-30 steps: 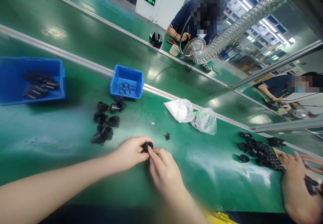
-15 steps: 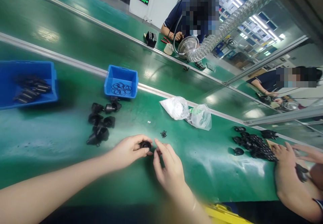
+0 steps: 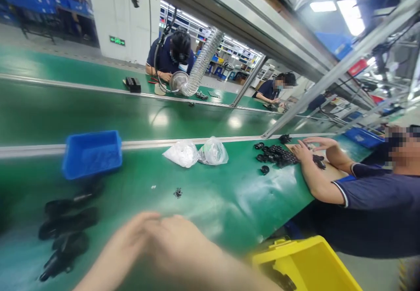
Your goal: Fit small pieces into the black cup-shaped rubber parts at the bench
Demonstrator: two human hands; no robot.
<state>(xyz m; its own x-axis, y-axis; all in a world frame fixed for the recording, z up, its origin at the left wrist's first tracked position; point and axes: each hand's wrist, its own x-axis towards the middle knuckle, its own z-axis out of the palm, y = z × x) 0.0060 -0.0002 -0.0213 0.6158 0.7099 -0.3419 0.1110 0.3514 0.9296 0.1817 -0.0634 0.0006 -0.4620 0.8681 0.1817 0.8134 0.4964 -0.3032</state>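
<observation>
My left hand (image 3: 139,225) is low in the head view, blurred and partly covered by my right hand (image 3: 180,234). The two hands meet or overlap, and their fingers are smeared or hidden. Whatever lies between them cannot be seen. Just beyond them on the green bench is a small heap of tiny black rings (image 3: 177,193). Two small white bits (image 3: 153,187) lie to the left of that heap. Several black plastic parts (image 3: 68,225), also blurred, are grouped at the left of my hands.
A blue bin (image 3: 93,153) stands at the back left. Plastic bags, one with white contents (image 3: 182,153) and one clear (image 3: 213,152), lie near the rail. A yellow crate (image 3: 305,260) is at lower right. A co-worker's hands (image 3: 305,149) are beside piled black parts (image 3: 277,155).
The view has swung right and tilted, so bench items appear shifted left. My hands have come together; the round black part seen in my left hand earlier is now out of sight.
</observation>
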